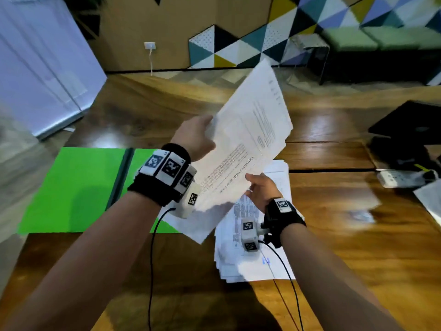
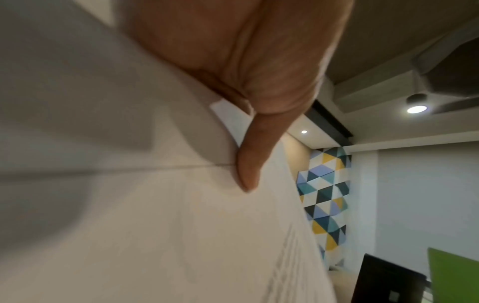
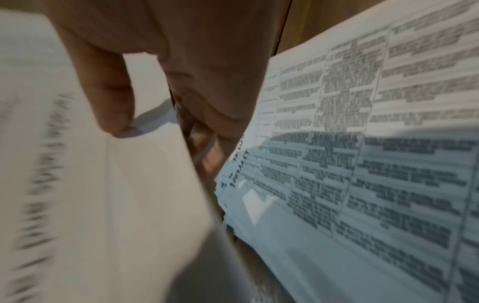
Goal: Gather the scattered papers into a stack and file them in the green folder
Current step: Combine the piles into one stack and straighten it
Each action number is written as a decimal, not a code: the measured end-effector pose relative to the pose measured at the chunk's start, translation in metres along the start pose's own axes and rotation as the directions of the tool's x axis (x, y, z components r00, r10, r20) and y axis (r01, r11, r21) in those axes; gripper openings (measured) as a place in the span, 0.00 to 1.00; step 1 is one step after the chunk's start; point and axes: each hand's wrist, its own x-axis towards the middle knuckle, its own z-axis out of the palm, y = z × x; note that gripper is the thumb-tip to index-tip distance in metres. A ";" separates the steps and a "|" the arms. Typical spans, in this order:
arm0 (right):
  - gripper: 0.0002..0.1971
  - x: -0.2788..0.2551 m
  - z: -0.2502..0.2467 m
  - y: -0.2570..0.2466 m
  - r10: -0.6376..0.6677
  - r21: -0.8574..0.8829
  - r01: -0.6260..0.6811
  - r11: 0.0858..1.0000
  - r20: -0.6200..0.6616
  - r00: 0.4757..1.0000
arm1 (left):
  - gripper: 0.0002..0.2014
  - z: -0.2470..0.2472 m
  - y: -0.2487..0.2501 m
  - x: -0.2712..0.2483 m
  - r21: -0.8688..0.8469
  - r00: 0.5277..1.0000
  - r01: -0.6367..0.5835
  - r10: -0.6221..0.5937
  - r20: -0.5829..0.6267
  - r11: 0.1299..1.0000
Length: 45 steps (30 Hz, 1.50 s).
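A sheaf of printed white papers is held up tilted above the wooden table. My left hand grips its left edge; in the left wrist view the thumb presses on the sheets. My right hand pinches the sheaf's near edge, thumb on top of the page and fingers under it. More printed papers lie in a loose pile on the table below, seen close in the right wrist view as printed papers. The green folder lies open and flat at the left.
The wooden table stretches all around. A black object and a white power strip sit at the right edge. Wrist-camera cables trail over the near table. A white panel stands at the far left.
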 end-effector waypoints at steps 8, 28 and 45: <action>0.16 -0.030 -0.042 -0.060 -0.530 -0.362 0.451 0.816 -0.153 0.834 | 0.13 0.074 -0.006 -0.008 -0.451 0.959 0.041 -0.162 -0.233 0.892; 0.13 -0.005 -0.065 -0.062 -0.619 -0.742 0.309 0.595 -0.178 0.765 | 0.22 0.148 -0.003 0.007 -0.337 0.941 0.280 -0.327 -0.088 0.899; 0.36 0.026 -0.100 -0.009 0.154 -0.663 -0.539 0.519 -0.548 0.822 | 0.41 0.209 -0.070 -0.001 -0.100 0.523 0.843 -0.763 0.380 0.528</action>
